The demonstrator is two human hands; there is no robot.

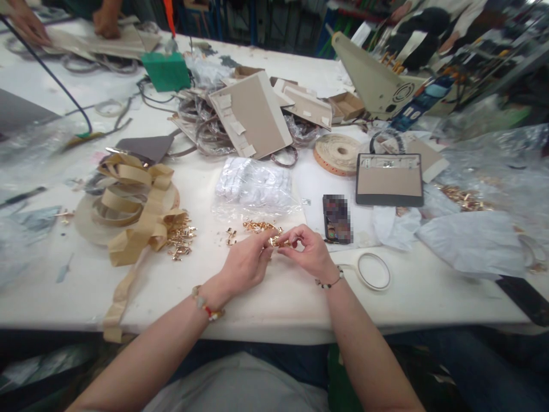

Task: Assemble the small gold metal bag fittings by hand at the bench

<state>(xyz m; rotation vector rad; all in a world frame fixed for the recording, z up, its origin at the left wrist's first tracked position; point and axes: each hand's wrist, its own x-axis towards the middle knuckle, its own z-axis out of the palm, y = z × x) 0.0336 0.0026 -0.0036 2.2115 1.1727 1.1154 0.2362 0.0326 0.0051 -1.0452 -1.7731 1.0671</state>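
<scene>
My left hand (pixel 249 256) and my right hand (pixel 309 252) meet above the white table (pixel 274 309). Pinched between their fingertips is a small gold metal fitting (pixel 279 241); its exact shape is too small to make out. Just behind my left fingers lies a small pile of gold fittings (pixel 256 226), with one loose gold fitting (pixel 231 234) to its left. Another heap of gold fittings (pixel 182 234) sits further left beside a roll with loose tan tape (pixel 141 212). To the right of my right hand lies a white tape roll (pixel 374 271).
Behind my hands is a plastic-wrapped white bundle (pixel 255 183). A phone (pixel 337 219) lies to the right, near a dark-edged bag panel (pixel 389 178) and a large tape reel (pixel 337 153). Beige panels (pixel 257 117) and a green box (pixel 166 71) stand further back. Another person's hands (pixel 107 22) work at far left.
</scene>
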